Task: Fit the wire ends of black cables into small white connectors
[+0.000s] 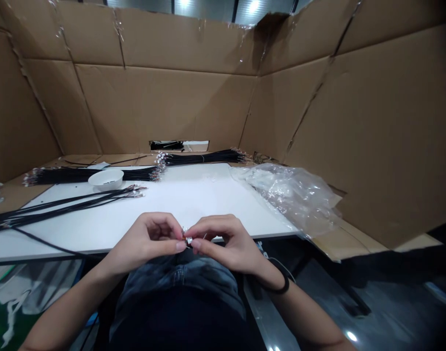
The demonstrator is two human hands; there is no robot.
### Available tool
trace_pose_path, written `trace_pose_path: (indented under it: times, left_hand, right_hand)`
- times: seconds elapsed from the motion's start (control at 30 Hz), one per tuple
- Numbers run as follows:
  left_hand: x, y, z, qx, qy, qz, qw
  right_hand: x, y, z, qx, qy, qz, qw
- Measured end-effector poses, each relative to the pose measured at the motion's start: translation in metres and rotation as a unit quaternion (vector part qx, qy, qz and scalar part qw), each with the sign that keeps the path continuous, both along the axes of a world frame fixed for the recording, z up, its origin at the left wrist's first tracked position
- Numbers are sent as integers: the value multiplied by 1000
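Note:
My left hand (pixel 146 239) and my right hand (pixel 223 241) meet in front of my lap, just over the near edge of the white board (pixel 164 214). Between their fingertips they pinch a tiny metal-and-orange wire connector (pixel 186 239), partly hidden by the fingers. A thin black wire seems to lead from it, though it is hard to follow. Several long black cables with small metal-tipped ends (pixel 76 202) lie across the board to the left of my hands. A black band (pixel 279 286) circles my right wrist.
A white bowl (pixel 106 179) stands on the board at the far left, beside a thick bundle of black cables (pixel 91 174). Another bundle (pixel 201 157) lies behind the board. A crumpled clear plastic bag (pixel 285 195) sits to the right. Cardboard walls (pixel 164 102) surround the work area.

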State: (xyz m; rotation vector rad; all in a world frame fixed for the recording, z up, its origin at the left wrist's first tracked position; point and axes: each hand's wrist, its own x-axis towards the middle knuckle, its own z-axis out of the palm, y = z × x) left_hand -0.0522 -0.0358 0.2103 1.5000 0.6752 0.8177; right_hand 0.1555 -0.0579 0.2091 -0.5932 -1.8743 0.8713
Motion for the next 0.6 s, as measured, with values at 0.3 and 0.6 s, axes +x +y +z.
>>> trace_pose_path:
  times: [0.3,0.6]
  left_hand:
    - [2,-19,9,137,54,59,987]
    - [7,-27,1,399,86,161,898]
  right_hand:
    - [-4,-2,-1,-28,35,-11,999]
    - [-6,-4,1,-135,95,14,986]
